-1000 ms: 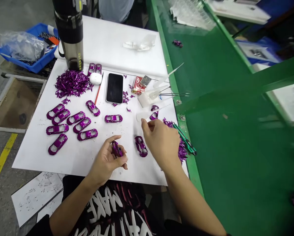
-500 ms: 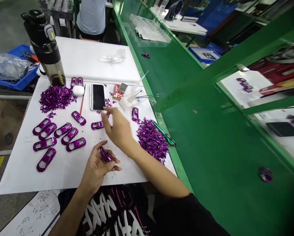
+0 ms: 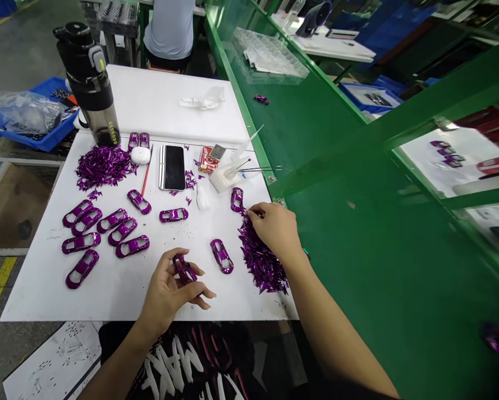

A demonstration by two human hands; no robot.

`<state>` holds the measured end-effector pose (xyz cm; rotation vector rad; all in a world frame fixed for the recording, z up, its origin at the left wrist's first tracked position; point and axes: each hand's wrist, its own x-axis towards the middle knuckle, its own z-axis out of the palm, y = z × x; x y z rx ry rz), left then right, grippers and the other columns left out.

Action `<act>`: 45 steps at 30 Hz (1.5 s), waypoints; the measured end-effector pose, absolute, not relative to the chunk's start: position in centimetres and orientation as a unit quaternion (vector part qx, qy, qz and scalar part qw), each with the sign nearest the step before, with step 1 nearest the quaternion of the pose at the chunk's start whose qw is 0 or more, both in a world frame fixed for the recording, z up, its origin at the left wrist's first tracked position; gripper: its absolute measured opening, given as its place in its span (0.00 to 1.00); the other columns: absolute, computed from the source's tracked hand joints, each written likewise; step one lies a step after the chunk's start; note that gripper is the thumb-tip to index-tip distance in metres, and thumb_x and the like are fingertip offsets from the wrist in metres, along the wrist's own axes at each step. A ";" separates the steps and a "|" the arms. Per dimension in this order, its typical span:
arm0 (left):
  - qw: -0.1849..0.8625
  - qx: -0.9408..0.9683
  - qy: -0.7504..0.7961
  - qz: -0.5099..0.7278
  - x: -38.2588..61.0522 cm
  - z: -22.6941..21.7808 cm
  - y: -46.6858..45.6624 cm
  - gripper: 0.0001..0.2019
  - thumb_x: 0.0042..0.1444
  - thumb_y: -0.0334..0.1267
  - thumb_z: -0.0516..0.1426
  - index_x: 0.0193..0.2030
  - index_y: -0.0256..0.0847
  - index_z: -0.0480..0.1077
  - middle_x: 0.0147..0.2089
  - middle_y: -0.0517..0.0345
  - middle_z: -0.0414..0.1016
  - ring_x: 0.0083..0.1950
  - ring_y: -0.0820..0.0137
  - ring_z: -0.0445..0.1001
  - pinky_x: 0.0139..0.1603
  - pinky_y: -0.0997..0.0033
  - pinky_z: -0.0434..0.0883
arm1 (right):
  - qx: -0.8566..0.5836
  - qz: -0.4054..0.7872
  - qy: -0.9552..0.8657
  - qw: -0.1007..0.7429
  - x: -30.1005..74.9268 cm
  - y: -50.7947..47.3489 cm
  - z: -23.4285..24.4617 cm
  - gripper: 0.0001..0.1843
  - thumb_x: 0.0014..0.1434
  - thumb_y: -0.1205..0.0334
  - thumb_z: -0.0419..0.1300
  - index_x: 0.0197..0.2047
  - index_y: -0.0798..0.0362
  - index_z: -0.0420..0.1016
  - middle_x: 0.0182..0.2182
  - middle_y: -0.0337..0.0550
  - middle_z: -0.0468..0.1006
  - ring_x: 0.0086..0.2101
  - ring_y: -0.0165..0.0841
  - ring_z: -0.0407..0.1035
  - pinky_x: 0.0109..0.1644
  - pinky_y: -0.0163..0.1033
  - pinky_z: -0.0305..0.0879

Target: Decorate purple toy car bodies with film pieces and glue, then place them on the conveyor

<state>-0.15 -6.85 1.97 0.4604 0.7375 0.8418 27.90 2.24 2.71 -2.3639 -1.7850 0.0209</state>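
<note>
My left hand (image 3: pixel 166 294) is shut on a purple metallic toy car body (image 3: pixel 185 269), its fingers curled through the shell. My right hand (image 3: pixel 274 230) rests at the top of a heap of purple foil trimmings (image 3: pixel 261 260), with its fingertips pinched together and nothing visible between them. Just beyond those fingertips lies another car body (image 3: pixel 236 199). A third (image 3: pixel 221 256) sits between my hands on the white board (image 3: pixel 108 294). Several more lie in rows at the left, beside a smaller trimmings heap (image 3: pixel 103 168).
A smartphone (image 3: pixel 172 167), earbud case (image 3: pixel 140 155), water bottle (image 3: pixel 89 86), and tweezers (image 3: pixel 262 168) occupy the board's far side. A green workbench (image 3: pixel 378 266) runs along the right. A co-worker (image 3: pixel 170 33) sits beyond, and a blue crate (image 3: pixel 36 116) stands left.
My right hand has moved from above the board's middle to the right-hand trimmings heap. My left hand still grips the car body. The view has shifted slightly.
</note>
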 end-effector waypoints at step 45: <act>0.768 0.210 0.400 0.455 -0.1 0.7 -7.1 0.16 0.65 0.50 0.64 0.52 0.42 0.79 0.32 0.60 0.74 0.32 0.74 0.74 0.28 0.79 0.78 | -0.473 -0.004 -0.798 0.374 13.4 -9.1 3.7 0.20 0.69 0.88 0.61 0.61 0.69 0.73 0.46 0.63 0.81 0.43 0.48 0.77 0.44 0.50 0.79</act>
